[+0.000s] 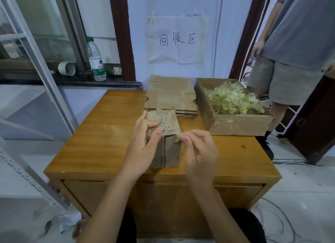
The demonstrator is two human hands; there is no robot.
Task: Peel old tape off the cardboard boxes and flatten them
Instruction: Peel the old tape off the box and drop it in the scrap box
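A wooden table with a drawer front stands against a pale blue wall. A paper sign with handwritten characters is taped to the wall. To the left, a dark window sill carries a plastic water bottle and a tape roll. Dark red frames flank the wall. The floor is light grey, with white cables on it.
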